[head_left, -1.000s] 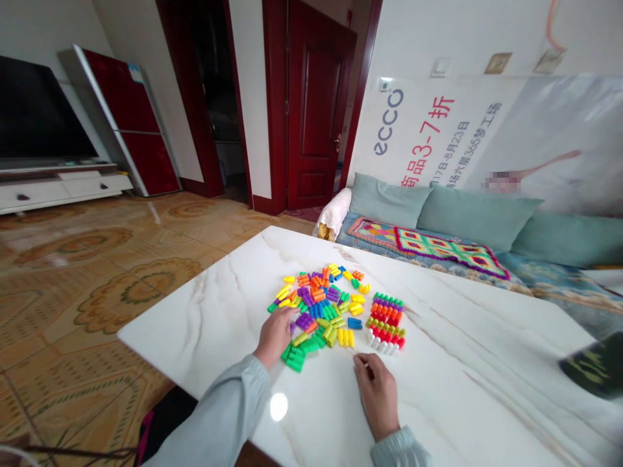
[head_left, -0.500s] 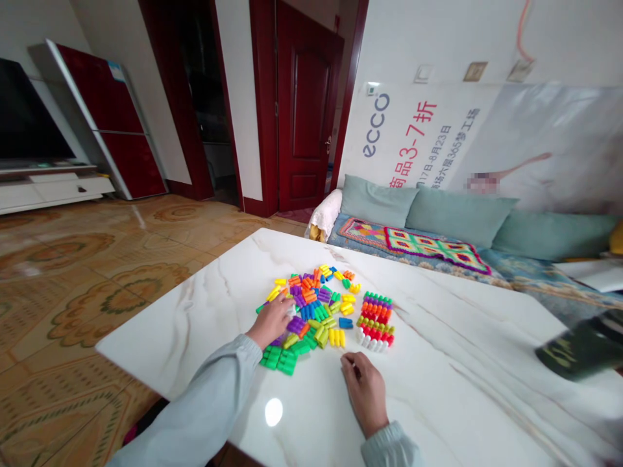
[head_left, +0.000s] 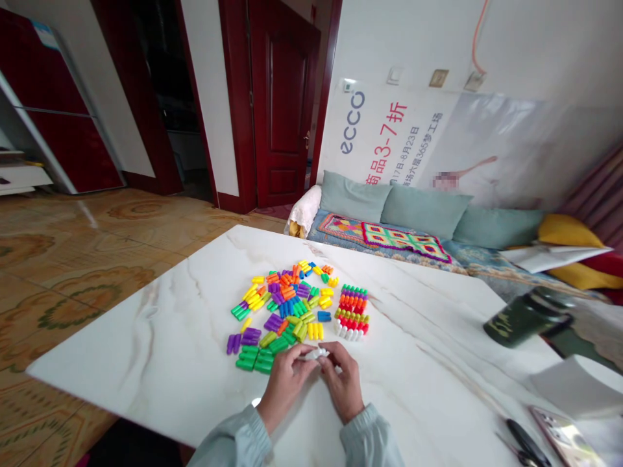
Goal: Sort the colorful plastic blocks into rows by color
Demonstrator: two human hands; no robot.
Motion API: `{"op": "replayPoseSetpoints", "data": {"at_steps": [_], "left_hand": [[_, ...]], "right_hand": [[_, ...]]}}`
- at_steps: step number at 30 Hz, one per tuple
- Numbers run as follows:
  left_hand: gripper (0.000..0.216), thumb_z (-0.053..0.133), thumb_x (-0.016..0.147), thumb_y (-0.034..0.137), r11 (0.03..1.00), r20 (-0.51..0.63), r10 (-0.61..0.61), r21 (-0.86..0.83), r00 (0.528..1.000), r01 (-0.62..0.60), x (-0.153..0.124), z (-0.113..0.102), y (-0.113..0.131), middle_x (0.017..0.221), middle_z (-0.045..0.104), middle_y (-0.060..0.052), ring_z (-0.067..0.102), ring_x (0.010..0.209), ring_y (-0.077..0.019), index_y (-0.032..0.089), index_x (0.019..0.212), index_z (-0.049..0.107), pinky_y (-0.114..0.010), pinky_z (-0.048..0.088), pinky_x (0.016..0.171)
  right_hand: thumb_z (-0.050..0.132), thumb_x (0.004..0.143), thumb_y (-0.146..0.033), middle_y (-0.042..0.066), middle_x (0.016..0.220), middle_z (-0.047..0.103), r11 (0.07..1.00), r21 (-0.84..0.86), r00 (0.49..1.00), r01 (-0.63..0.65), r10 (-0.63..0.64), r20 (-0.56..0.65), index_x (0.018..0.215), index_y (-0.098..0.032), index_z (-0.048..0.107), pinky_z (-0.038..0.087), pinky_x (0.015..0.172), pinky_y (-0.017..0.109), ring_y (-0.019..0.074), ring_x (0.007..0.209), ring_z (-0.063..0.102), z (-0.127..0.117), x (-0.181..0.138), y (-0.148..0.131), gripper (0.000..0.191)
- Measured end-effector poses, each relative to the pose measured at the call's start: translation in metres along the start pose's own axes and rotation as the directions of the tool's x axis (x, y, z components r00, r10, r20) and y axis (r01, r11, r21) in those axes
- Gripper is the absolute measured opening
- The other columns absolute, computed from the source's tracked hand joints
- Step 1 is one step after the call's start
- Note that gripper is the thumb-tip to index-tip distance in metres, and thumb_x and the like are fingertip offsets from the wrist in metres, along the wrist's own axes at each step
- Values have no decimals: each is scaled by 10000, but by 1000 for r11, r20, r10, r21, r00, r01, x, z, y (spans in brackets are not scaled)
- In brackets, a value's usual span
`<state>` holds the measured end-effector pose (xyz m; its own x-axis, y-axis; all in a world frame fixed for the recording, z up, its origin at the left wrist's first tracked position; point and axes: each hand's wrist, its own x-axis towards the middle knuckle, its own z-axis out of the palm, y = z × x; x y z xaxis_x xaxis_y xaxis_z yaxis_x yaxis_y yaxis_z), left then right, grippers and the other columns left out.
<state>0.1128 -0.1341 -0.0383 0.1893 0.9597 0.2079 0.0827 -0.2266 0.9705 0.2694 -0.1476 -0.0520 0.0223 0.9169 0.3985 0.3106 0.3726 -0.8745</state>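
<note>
Both hands meet over the near part of the white marble-patterned table (head_left: pixel 160 337). My left hand (head_left: pixel 289 379) pinches a white plastic toy block (head_left: pixel 315 354) between thumb and fingers. On its other side, my right hand (head_left: pixel 342 379) grips the same block, partly hiding it. Beyond the hands spreads a pile of coloured toy blocks (head_left: pixel 287 306) with rounded, finger-like ridges. Green blocks (head_left: pixel 248 358) lie just left of my left hand. Past my right hand sits an assembled stack of rows (head_left: pixel 353 312), green, purple, orange, red, olive and white.
A dark green cup (head_left: pixel 528 316) stands at the table's right. Nearer are a phone (head_left: pixel 567 434), a black-handled tool (head_left: pixel 528 444) and a white box-like object (head_left: pixel 579 386). Behind the table runs a sofa with teal cushions (head_left: pixel 426 209).
My left hand has come back from the pile with the white block, and my right hand has closed on it too. The view has swung right.
</note>
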Motion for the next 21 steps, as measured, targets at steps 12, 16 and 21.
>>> {"op": "replayPoseSetpoints", "data": {"at_steps": [12,16,21], "left_hand": [[215,562,829,124,925,81,212,304,974,-226,-6,4,-26,952,699,-72,666,861,-194,198,1001,669,-293,542,762],[186,506,854,122,900,122,223,356,967,-252,-6,5,-25,895,677,-71,644,849,-199,194,859,678,-320,516,774],[206,497,846,117,901,133,210,358,969,-244,-5,6,-22,888,671,-68,638,851,-200,196,848,688,-322,505,776]], "right_hand": [[514,910,-438,58,903,680,989,-68,929,-131,99,-357,1043,-189,605,503,714,281,182,796,645,-28,-1,18,297],[469,826,-548,134,944,713,900,-232,768,-368,153,-621,1026,-142,635,515,712,334,231,780,674,-78,9,42,482],[463,744,-555,156,895,734,831,-363,811,-422,168,-560,912,-136,695,504,735,354,266,810,676,-101,20,52,507]]}}
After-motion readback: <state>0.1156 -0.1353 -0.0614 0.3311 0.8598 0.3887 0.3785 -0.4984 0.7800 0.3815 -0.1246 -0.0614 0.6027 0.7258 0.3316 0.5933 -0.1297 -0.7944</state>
